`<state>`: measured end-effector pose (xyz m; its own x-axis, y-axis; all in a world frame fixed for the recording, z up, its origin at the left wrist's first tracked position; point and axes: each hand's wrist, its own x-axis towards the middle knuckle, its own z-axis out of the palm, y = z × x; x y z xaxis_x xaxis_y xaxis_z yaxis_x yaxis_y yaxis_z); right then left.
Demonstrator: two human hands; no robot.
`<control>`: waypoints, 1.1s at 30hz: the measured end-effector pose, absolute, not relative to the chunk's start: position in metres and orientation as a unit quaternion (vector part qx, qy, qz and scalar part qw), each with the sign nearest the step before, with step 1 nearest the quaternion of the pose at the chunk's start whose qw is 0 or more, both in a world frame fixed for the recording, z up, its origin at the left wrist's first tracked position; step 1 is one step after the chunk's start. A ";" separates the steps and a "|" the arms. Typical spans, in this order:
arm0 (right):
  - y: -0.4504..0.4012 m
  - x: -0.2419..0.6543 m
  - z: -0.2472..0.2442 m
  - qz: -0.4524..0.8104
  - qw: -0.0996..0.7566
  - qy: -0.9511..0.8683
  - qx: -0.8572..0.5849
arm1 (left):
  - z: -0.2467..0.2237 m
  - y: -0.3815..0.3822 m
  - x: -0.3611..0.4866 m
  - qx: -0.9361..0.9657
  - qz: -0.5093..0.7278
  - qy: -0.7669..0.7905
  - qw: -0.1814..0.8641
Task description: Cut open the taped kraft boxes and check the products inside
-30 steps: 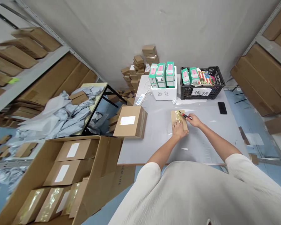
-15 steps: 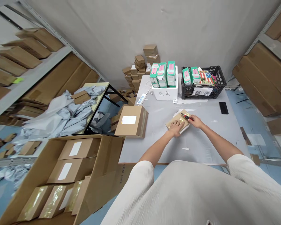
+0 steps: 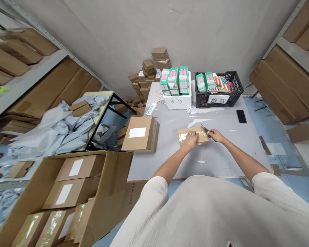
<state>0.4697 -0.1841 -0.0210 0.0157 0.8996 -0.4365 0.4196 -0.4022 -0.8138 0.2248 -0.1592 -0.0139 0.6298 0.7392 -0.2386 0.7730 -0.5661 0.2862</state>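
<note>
My left hand (image 3: 191, 139) lies on top of a small cardboard box (image 3: 181, 131), its fingers resting across a strip of shiny tape. In my right hand (image 3: 215, 135) is a red and black utility knife (image 3: 204, 128), held at the box's right end with its tip pointing up and left. The box sits on the grey table (image 3: 167, 164). Whether the blade touches the tape cannot be made out.
Left on the table stands a larger labelled carton (image 3: 136, 141). Behind are a white bin (image 3: 179, 103) of green-and-pink boxes, a black crate (image 3: 218, 101) and a phone (image 3: 241, 116). A big open carton (image 3: 115, 185) holding several boxes is at lower left.
The small box has turned from slanted to nearly square with the table edge. My left hand has turned with it, and the knife has swung to the box's right end. The view has shifted slightly.
</note>
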 end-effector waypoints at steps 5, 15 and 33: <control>-0.189 0.476 -0.020 0.555 0.252 -0.452 -0.651 | -0.015 -0.164 0.241 0.888 -0.060 0.420 0.176; -0.200 0.521 -0.002 0.499 0.188 -0.501 -0.682 | -0.008 -0.142 0.238 0.893 -0.104 0.402 0.171; -0.176 0.538 0.007 0.303 -0.007 -0.717 -0.627 | -0.004 -0.151 0.236 0.880 -0.086 0.417 0.212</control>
<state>0.5381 -0.1760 0.0066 -0.2128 0.8956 -0.3908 0.9041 0.0289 -0.4263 0.2361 -0.1511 -0.0042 0.6382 0.6966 -0.3278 0.7694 -0.5627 0.3023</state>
